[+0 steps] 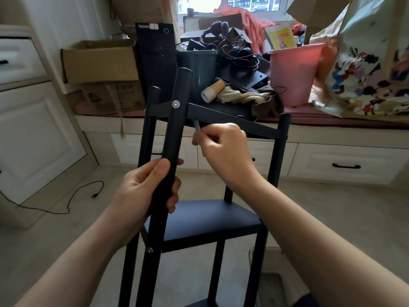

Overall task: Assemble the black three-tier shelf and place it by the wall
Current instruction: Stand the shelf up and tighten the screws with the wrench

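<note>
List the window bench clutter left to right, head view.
Cardboard box → black PC tower → dark green bin → paper cups → pink bucket → cartoon bag.

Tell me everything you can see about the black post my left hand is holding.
The black post is a round, matte tube, metal by its look, standing nearly upright at the shelf's near left corner. A silver screw head fixes it to the top tier's frame; a second screw sits lower, near the middle tier. The left hand grips it between the two. The right hand holds a small silvery tool just beside it, under the top tier.
</note>
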A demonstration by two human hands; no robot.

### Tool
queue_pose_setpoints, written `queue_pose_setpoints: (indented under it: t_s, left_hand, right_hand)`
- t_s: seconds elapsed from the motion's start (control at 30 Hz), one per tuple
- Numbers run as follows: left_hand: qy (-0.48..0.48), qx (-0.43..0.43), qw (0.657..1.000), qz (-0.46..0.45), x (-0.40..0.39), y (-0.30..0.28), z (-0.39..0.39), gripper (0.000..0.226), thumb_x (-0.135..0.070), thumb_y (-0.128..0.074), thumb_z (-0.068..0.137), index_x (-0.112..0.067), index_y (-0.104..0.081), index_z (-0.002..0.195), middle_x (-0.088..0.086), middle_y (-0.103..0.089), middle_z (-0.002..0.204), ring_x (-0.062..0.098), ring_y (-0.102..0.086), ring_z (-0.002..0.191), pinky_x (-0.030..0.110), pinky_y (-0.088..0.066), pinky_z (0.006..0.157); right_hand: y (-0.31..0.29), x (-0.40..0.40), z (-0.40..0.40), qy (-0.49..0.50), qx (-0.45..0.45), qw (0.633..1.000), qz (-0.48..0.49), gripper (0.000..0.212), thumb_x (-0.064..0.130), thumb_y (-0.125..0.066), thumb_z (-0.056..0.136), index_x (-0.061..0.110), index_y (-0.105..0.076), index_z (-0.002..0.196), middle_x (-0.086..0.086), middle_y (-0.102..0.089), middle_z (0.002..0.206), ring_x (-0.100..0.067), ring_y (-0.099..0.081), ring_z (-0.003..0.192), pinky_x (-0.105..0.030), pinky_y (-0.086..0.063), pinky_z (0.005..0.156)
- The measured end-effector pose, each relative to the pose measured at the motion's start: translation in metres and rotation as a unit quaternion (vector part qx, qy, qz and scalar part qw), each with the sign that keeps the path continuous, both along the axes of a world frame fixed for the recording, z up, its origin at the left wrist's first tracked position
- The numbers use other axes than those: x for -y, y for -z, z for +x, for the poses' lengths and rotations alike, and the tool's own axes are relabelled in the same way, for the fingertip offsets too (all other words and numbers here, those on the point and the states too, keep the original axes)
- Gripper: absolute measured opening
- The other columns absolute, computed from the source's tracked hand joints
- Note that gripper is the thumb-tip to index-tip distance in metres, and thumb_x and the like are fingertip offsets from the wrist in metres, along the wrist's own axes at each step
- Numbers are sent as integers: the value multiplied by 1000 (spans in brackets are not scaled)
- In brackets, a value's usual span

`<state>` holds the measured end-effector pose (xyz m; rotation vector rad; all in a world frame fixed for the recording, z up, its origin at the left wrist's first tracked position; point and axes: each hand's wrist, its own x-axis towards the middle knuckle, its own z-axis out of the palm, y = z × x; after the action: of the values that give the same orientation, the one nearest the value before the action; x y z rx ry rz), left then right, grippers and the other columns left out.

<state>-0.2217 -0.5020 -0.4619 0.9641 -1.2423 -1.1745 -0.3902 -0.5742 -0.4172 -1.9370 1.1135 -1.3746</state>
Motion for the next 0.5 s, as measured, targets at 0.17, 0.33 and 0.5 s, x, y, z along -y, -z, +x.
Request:
queue_pose_setpoints:
  t_s: [0.17,0.33,0.5]
  left_hand:
    - [-6,-3,1000,1,0,-1,-5,43,-54,-63,82,-21,-73,108,5,-56,70,18,-51,53,27,-47,51]
    - [-12,0,1000,-1,-2,-2,-8,40,-53,-62,83,-22,-73,106,6,-56,68,18,-51,52,27,-46,50]
    - [-17,10,1000,-6,-2,0,-9,36,-49,-56,89,-23,-73,106,7,-56,69,18,-50,52,26,-46,51]
  right_hand:
    - [3,1,6,-7,23,1000,-13,23,9,-61,93,2,-75,77,-13,-68,62,-16,-55,48,-27,-43,51]
    - [17,3,19,27,48,997,-52,27,12,-60,96,4,-75,75,2,-71,65,0,-60,54,-9,-42,59]
    - [29,9,31,25,101,992,-69,22,16,-57,99,4,-75,93,6,-69,74,-8,-65,61,-15,-52,63]
